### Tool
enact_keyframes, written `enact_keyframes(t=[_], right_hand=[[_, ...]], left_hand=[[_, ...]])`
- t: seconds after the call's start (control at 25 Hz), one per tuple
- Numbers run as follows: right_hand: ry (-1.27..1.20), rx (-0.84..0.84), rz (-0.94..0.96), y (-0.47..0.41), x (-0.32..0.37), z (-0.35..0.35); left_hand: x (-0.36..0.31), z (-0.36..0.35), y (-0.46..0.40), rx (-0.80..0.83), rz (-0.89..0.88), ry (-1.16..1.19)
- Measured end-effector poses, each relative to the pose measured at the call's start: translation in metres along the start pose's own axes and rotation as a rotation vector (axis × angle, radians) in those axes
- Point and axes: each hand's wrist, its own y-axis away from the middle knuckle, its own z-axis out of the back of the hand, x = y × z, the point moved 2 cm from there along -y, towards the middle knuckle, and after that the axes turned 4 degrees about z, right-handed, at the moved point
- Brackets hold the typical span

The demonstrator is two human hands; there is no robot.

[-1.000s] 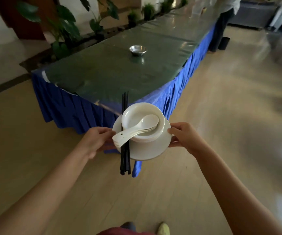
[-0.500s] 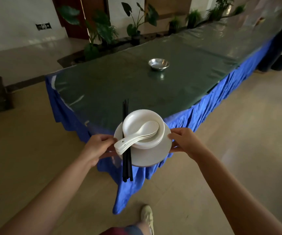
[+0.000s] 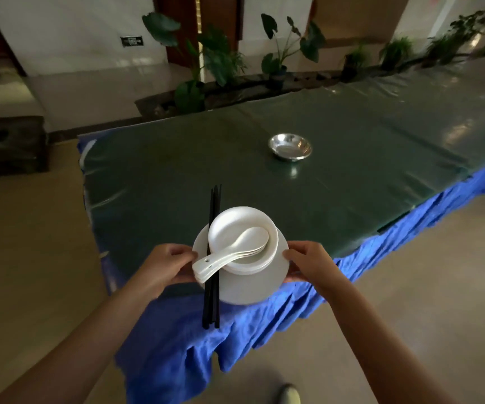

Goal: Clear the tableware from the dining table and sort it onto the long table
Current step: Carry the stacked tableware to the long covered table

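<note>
I carry a stack of white tableware over the near corner of the long table [image 3: 352,135], which has a dark green top and a blue skirt. The bottom plate [image 3: 253,290] bears stacked white bowls [image 3: 235,225] with white spoons [image 3: 229,249] nested inside them. Black chopsticks [image 3: 212,258] lie across the plate's left side, sticking out front and back. My left hand [image 3: 162,266] grips the plate's left rim by the spoon handles. My right hand [image 3: 314,266] grips the right rim.
A small steel dish [image 3: 290,147] stands alone on the long table farther in. Potted plants [image 3: 206,62] line the far side of the table. A dark block [image 3: 7,144] sits on the floor at the left. My shoe [image 3: 289,393] shows at the bottom.
I have walked up to the long table; its corner now lies under the stack. My grip on the plate is the same, and the stack has not shifted.
</note>
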Motion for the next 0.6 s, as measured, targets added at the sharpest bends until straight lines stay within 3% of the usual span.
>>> enact_keyframes(t=[0.32, 0.6], right_hand=[[0.09, 0.24, 0.019, -0.162, 0.009, 0.052], [0.153, 0.304, -0.056, -0.264, -0.011, 0.047]], left_hand=[[-0.025, -0.056, -0.093, -0.191, 0.024, 0.123], [-0.024, -0.064, -0.183, -0.254, 0.116, 0.128]])
